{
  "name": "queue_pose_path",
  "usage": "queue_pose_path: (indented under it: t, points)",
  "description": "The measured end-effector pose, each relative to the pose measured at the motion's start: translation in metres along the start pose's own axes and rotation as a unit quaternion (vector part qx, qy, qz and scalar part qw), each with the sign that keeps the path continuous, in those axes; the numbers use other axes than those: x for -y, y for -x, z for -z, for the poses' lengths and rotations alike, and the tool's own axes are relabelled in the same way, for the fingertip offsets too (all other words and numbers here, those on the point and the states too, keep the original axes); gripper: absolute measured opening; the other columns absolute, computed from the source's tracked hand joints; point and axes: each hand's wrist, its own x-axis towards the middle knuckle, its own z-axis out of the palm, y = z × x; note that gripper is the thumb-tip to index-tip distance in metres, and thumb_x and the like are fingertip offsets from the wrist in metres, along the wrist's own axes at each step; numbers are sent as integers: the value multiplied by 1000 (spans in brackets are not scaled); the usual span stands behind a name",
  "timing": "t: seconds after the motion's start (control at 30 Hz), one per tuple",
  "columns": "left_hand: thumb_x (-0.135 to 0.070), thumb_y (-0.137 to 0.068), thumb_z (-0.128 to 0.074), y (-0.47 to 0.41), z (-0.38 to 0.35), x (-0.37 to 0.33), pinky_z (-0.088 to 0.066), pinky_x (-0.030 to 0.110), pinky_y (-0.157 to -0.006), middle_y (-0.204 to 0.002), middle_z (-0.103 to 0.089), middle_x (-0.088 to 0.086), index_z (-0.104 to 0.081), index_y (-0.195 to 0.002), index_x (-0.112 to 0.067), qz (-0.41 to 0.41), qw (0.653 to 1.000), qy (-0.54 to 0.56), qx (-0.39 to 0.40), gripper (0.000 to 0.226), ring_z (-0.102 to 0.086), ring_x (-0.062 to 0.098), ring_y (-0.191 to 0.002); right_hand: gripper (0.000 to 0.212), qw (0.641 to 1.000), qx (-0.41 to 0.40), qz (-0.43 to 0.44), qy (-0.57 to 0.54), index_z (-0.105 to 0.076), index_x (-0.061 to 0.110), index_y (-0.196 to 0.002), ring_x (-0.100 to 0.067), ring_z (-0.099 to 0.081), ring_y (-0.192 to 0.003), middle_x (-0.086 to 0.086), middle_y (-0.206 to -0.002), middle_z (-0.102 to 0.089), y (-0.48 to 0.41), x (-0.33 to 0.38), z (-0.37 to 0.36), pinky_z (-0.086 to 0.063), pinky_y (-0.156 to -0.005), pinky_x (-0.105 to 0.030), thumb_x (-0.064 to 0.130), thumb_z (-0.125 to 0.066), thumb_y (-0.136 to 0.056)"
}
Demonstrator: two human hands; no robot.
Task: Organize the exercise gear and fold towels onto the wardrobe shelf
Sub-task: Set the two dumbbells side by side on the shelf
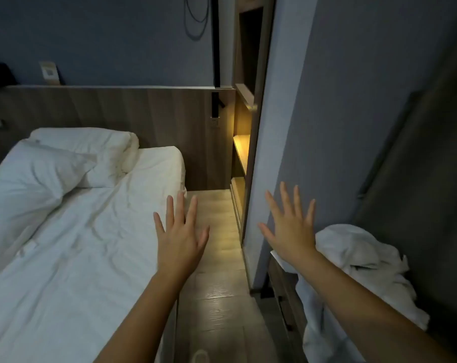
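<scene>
Before folding anything, need a towel in hand, so the step is judged as reach and pick up.

Far left: bed (78,258) with a rumpled white sheet, pillows (39,174) up by the headboard. Looks a good flat spot for folding.

Left grip (180,239) empty, fingers spread straight, hovering over the bed's right edge.

Next right: strip of wooden floor (217,297), then wardrobe shelves (241,148), lit warm and seen only as a narrow slice past the wall edge. Nothing visible on them; most of the inside hidden.

Right grip (291,231) likewise spread flat and empty, in front of the grey wall, just left of the towel (358,258).

Towel crumpled in a white heap on a low wooden unit (282,292), partly spilling down its front. What look like drawer fronts there sit closed, contents hidden. No exercise gear in view.

To do it well:
- Swing the right grip over and take the heap by a hem or corner, not the middle.
- Lift clear of the unit and shake out over the bed.
- Square the edges there, then carry to the shelf.
- Watch for the hanging part dragging on the floor.
</scene>
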Motion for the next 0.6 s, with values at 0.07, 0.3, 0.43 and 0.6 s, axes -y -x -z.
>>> queue_pose_path:
  t: [0.07,0.3,0.43,0.6]
  points:
    - [-62,-93,-22,-19,-16,11,-4,59,-118,-163,-5,8,-22,-155,-22,18,1000,-8,18,73,2,30,-150,80,1000,13,1,11,18,37,-150,-35,18,-147,-6,-162,19,-24,7,-18,4,-113,-65,72,-22,-90]
    - [-61,-93,-22,-118,-79,66,-7,58,-119,-163,-4,7,-16,-155,-24,-12,997,-8,80,73,4,28,-150,77,997,71,5,-1,12,34,-152,-33,11,-149,-6,-164,10,-121,44,-79,-5,-116,-62,66,-25,-94]
    - [-61,-93,-24,-176,-107,94,-9,58,-119,-163,-7,7,-15,-155,-24,-24,995,-6,98,73,0,29,-150,74,995,96,-2,-4,6,33,-155,-33,8,-150,-6,-164,6,-173,62,-105,-6,-116,-61,67,-21,-94]
    - [-63,-94,-18,-228,-137,114,-9,57,-119,-163,-9,7,-18,-155,-23,-33,992,-4,122,73,-1,28,-150,76,993,117,-19,7,6,31,-155,-33,3,-150,-8,-164,4,-218,70,-128,-8,-116,-60,66,-22,-94]
